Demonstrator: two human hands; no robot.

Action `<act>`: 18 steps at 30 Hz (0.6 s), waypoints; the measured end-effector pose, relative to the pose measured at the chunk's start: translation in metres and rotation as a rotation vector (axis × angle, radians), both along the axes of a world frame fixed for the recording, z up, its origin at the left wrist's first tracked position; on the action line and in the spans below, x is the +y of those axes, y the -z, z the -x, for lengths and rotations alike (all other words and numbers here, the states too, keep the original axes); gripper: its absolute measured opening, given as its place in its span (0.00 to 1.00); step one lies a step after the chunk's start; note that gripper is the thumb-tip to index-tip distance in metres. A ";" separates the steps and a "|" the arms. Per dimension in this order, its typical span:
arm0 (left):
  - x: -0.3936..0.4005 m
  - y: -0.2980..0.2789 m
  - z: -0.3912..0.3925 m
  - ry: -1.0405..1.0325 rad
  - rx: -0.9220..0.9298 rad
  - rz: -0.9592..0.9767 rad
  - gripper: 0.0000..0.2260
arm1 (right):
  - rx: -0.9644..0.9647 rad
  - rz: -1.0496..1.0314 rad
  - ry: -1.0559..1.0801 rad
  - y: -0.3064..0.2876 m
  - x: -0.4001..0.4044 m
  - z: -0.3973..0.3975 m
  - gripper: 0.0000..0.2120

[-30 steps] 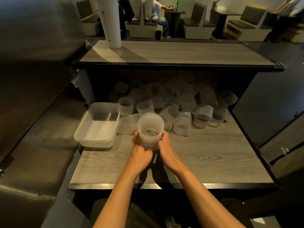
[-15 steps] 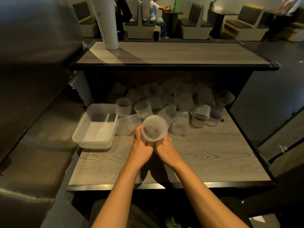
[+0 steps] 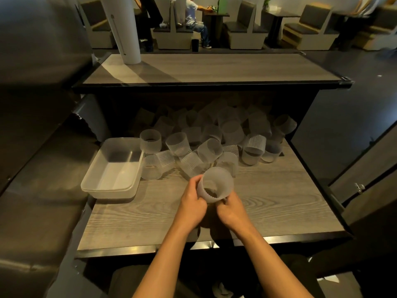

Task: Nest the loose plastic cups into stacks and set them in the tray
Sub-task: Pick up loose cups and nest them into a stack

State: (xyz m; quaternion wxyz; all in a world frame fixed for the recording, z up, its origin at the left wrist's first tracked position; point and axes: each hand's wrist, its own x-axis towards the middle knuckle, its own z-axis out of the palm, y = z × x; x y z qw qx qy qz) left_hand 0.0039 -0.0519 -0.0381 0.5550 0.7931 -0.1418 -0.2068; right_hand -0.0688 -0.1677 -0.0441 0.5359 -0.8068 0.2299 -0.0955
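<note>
Both my hands hold a frosted ribbed plastic cup stack (image 3: 216, 184) above the middle of the wooden table, its mouth tilted up toward me. My left hand (image 3: 192, 203) grips its left side and my right hand (image 3: 233, 211) grips it from below on the right. A clear rectangular tray (image 3: 94, 183) sits at the table's left edge with nothing in it. Behind my hands lies a heap of several loose cups (image 3: 214, 134), some upright, some on their sides, running back under the upper shelf.
An upper wooden shelf (image 3: 214, 67) overhangs the back of the cup heap, with a white column (image 3: 122, 29) standing on its left end. Dark padded seating flanks the table at left. People sit at booths far behind.
The cup stack has moved down and right, nearer to me, and tilted more on its side. Both hands have stayed on it. The view has shifted a little.
</note>
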 end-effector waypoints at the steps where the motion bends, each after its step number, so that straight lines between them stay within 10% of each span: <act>1: -0.006 0.001 -0.001 0.016 -0.017 0.018 0.29 | -0.032 0.048 0.014 -0.002 -0.007 0.002 0.27; 18: -0.068 0.016 -0.026 0.084 -0.161 0.038 0.25 | -0.083 0.260 0.051 0.006 -0.074 -0.014 0.24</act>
